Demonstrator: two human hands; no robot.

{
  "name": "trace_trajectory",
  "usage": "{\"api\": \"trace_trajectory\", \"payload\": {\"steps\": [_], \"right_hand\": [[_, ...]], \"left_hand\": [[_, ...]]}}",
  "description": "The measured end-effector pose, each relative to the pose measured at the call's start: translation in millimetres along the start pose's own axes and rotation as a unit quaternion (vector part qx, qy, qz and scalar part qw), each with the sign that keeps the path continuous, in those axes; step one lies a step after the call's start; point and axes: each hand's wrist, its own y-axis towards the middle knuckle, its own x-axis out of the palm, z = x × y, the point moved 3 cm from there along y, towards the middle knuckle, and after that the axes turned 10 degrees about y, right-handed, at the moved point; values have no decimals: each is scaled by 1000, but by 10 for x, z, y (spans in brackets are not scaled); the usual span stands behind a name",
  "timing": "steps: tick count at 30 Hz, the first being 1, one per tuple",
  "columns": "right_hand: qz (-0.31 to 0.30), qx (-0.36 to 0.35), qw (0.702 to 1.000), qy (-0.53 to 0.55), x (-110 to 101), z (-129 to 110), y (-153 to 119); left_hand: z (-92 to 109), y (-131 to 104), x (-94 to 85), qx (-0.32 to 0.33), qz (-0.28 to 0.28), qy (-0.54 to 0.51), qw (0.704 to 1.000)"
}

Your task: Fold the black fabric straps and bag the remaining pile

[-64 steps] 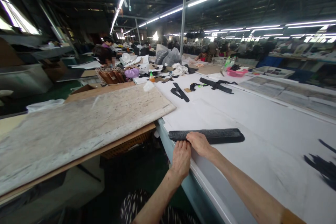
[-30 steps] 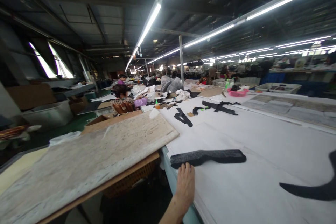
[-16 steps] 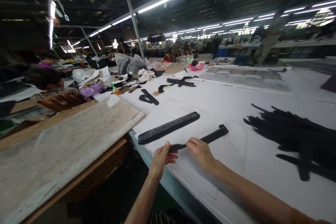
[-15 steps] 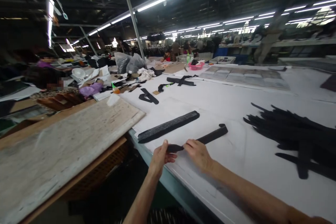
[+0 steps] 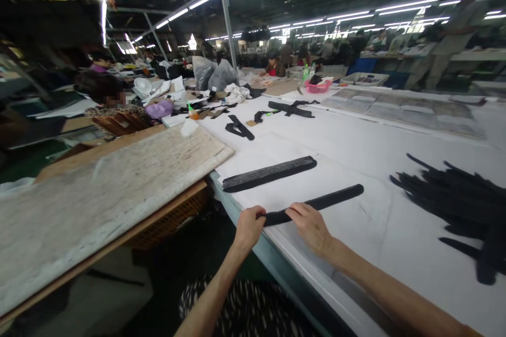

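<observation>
A long black fabric strip (image 5: 336, 197) lies along the near edge of the white-covered table (image 5: 356, 152). My left hand (image 5: 250, 227) pinches its left end at the table edge. Farther along, my right hand (image 5: 308, 224) has its fingers closed on the strip left of its middle. Beyond it, roughly parallel and apart, rests a second black strip (image 5: 271, 174) with a greyish top face. To the right spreads a heap of black strips (image 5: 454, 195), partly cut off by the frame.
A stained pale board (image 5: 118, 189) on a wooden frame adjoins the table at left. Farther back are crossed black strips (image 5: 292, 109), a folded strip (image 5: 240, 127), a pink basket (image 5: 317, 86) and an orange glue bottle (image 5: 193, 112). A co-worker (image 5: 103, 92) sits at far left.
The strip's left end was twisted and raised between my hands; now it lies flat along the table. Its curled right end has straightened. My left hand has turned over, and the view has shifted left.
</observation>
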Motion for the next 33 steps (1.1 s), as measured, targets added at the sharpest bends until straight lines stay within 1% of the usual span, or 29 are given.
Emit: {"api": "trace_trajectory", "payload": {"steps": [2, 3, 6, 8, 9, 11, 13, 16, 19, 22, 25, 28, 31, 33], "right_hand": [[-3, 32, 999, 33, -18, 11, 91], [-18, 40, 998, 48, -7, 8, 145], [-96, 42, 991, 81, 99, -27, 297], [-149, 49, 984, 85, 189, -49, 360], [-167, 55, 981, 82, 227, -55, 378], [-182, 68, 978, 78, 276, -57, 393], [-179, 70, 978, 81, 296, -52, 393], [-171, 51, 981, 72, 310, -47, 380], [-159, 17, 987, 30, 337, -54, 369], [-138, -18, 990, -1, 365, -66, 357], [-115, -55, 992, -10, 365, -68, 329], [-103, -101, 990, 4, 336, -65, 290], [-99, -142, 985, 14, 298, -67, 259], [-101, -170, 980, 6, 281, -75, 246]], "left_hand": [[1, -17, 3, 15, 21, 24, 999], [-6, -24, 9, 20, 27, 23, 999], [-53, -36, 30, 32, 43, -2, 999], [-98, -41, 38, 37, 50, -15, 998], [-121, -42, 39, 40, 53, -18, 998], [-165, -43, 36, 42, 54, -17, 998], [-200, -41, 23, 44, 51, -11, 998], [-214, -39, -10, 62, 33, 14, 997], [-179, -51, -52, 90, 6, 63, 994], [-123, -81, -85, 107, -3, 131, 986], [-90, -117, -77, 116, 8, 197, 973], [-108, -151, -32, 142, 38, 244, 959], [-162, -184, 20, 200, 77, 281, 935], [-196, -203, 48, 246, 92, 302, 916]]}}
